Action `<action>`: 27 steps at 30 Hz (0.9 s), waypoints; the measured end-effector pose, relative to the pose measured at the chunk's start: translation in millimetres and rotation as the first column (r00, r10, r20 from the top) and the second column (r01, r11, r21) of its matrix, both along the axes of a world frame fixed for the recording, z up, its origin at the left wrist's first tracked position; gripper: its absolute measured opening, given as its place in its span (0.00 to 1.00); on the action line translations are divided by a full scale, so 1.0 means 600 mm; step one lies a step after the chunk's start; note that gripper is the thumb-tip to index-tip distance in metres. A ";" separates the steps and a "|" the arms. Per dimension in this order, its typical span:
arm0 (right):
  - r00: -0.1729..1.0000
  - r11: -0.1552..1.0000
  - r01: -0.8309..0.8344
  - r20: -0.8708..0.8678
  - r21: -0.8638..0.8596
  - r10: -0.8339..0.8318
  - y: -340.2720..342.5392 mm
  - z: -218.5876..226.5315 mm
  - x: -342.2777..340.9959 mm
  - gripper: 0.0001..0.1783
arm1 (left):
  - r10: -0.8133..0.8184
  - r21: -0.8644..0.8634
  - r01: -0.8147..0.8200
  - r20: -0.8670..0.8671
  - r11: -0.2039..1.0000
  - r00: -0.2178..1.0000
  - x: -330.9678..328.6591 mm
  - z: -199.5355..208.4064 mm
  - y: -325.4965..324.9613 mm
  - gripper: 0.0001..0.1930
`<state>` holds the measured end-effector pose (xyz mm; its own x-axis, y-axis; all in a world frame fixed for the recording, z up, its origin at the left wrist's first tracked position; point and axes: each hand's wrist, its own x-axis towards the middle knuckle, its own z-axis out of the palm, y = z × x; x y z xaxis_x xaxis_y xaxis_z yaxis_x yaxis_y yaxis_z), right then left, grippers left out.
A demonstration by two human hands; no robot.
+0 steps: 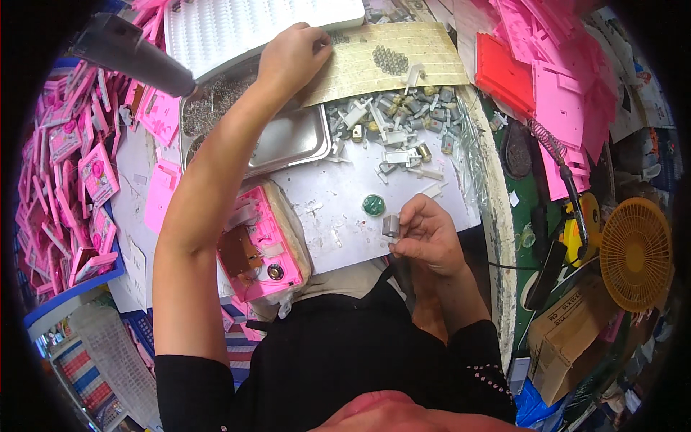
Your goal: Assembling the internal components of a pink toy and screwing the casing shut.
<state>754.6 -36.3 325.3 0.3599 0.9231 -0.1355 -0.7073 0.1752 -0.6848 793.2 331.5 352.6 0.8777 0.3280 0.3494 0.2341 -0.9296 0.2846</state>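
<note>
My left hand is stretched far forward, at the left part of a yellowish board. Its fingers are curled together beside a few tiny metal rings or springs; whatever they pinch is hidden. Between the thumb and fingers of my right hand is a small grey metal motor, above the table's near edge. A round green lid-like piece lies just beyond it. On the board sits a cluster of small rings with a white plastic piece nearby.
Loose motors and white plastic parts lie heaped before the board. Under my left arm is a metal tray; a pink housing sits nearer. A grey tool overhangs the far left. Pink panels fill a blue crate. An orange fan stands right.
</note>
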 end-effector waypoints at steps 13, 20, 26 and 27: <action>0.999 1.000 0.030 0.011 -0.004 -0.030 -0.007 0.000 -0.005 0.20 | 0.028 0.007 -0.028 -0.039 1.000 0.999 -0.071 0.024 -0.006 0.10; 1.000 0.999 -0.026 0.013 -0.031 0.026 0.009 0.014 -0.011 0.20 | -0.013 0.015 0.013 -0.018 1.000 1.000 -0.054 -0.002 -0.022 0.09; 1.000 0.999 -0.003 0.031 -0.039 0.005 0.005 0.015 -0.016 0.21 | 0.012 0.187 -0.003 -0.051 0.982 0.999 -0.021 -0.007 -0.032 0.08; 0.999 0.999 0.016 0.039 -0.045 -0.015 0.004 0.016 -0.015 0.21 | 0.025 0.199 -0.010 -0.070 0.980 0.997 -0.019 -0.011 -0.032 0.08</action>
